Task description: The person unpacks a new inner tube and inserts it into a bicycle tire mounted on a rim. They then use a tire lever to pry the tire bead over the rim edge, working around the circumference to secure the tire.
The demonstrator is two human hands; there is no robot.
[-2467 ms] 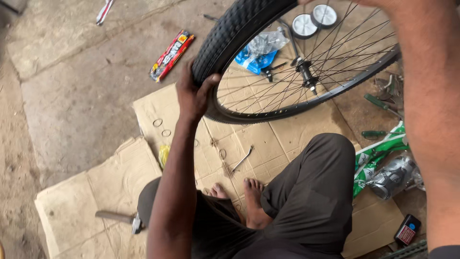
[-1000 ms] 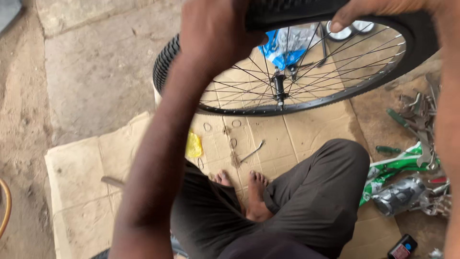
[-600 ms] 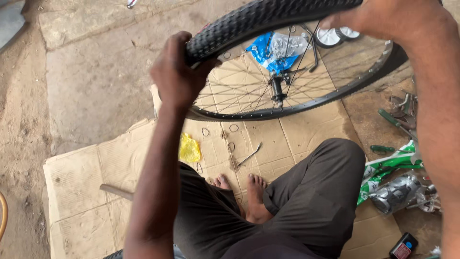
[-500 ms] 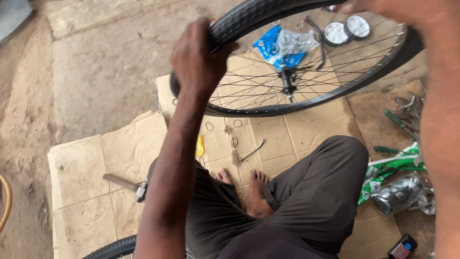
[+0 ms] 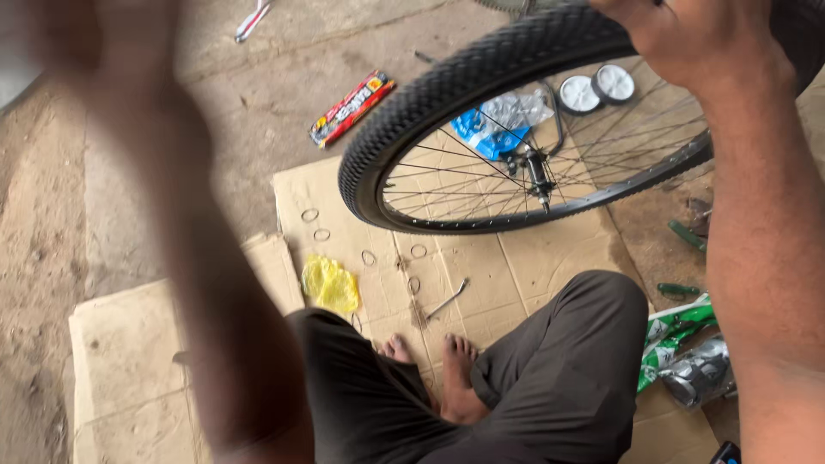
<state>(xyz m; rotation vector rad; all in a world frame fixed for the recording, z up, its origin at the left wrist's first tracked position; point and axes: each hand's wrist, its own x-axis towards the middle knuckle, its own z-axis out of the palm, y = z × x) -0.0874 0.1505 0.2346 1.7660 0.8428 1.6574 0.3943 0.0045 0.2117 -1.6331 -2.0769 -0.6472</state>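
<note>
Black-tyred spoked bicycle wheel (image 5: 447,86): held in the air, tilted, above the flattened brown cardboard sheet (image 5: 516,266); hub and axle visible at centre. Right hand (image 5: 687,39): closed over the tyre's upper edge, gripping it. Left hand (image 5: 60,39): raised, motion-blurred, off the wheel; fingers open or curled, cannot tell. On the cardboard below the wheel: small metal rings (image 5: 320,234), slim metal spanner (image 5: 447,299), crumpled yellow cloth (image 5: 331,283). Beyond the wheel: blue and clear plastic bag (image 5: 494,129), two white round discs (image 5: 597,88). Left of the wheel, on concrete: long red printed packet (image 5: 352,107). Handling advice, as judgement: support at two opposite points of the rim, keep fingers clear of spokes, turn slowly to avoid wobble.
</note>
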